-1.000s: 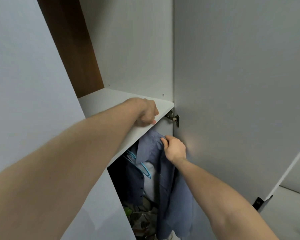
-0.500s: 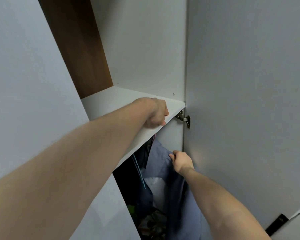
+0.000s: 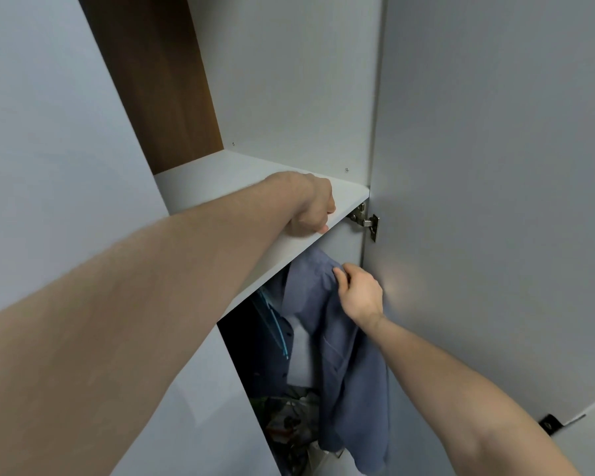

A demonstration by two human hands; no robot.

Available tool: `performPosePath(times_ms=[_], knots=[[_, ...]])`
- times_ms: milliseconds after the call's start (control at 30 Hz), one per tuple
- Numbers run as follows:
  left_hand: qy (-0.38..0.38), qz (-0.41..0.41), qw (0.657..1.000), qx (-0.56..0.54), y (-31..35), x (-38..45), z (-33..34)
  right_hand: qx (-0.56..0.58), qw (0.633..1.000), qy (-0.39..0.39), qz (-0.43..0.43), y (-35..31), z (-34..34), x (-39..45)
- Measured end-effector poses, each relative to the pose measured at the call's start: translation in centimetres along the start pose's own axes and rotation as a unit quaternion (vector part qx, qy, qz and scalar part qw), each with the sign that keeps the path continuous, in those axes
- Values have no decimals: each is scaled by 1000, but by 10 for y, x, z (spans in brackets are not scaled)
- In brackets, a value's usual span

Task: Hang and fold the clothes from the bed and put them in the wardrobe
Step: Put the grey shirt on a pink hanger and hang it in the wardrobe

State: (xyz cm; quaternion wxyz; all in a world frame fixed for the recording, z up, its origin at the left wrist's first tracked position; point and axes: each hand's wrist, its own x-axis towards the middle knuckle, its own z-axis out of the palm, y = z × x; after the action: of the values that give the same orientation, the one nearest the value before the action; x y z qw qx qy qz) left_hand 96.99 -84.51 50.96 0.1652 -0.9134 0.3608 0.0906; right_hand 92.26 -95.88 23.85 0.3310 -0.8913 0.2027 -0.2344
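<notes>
My left hand [image 3: 311, 209] is curled into a loose fist over the front edge of the white shelf [image 3: 344, 197]. It looks like bracing, and I can't tell if the fingers actually hold anything underneath. My right hand [image 3: 359, 293] has its fingers pinched on the shoulder of the blue shirt [image 3: 344, 365], which hangs inside the wardrobe just under the shelf, at the right side against the open door [image 3: 495, 201].

I can't see the rail or the hook of this shirt's hanger. Risk one: if the hook isn't seated, letting go with the right hand drops the shirt into the clutter at the wardrobe floor [image 3: 289, 417]. Risk two: tugging the shoulder could pull the shirt off its hanger or skew it.

A light blue hanger [image 3: 277, 329] sits just left, beside darker clothes [image 3: 255, 355], and could snag or get knocked. The door hinge [image 3: 366, 221] is near my right knuckles, so pinching is possible if the door swings.
</notes>
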Motion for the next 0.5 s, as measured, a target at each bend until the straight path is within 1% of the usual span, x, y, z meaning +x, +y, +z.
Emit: performPosePath(times_ms=[67, 267, 367, 500], knots=[[0, -2, 1000, -8, 0, 0, -1, 2, 1000, -13, 4, -10, 0, 12], [3, 1, 999, -32, -2, 2, 2, -21, 996, -87, 12, -26, 20, 23], [7, 0, 1000, -28, -3, 5, 3, -19, 993, -114, 13, -25, 31, 22], [19, 0, 999, -27, -5, 10, 4, -20, 991, -131, 21, -16, 36, 23]])
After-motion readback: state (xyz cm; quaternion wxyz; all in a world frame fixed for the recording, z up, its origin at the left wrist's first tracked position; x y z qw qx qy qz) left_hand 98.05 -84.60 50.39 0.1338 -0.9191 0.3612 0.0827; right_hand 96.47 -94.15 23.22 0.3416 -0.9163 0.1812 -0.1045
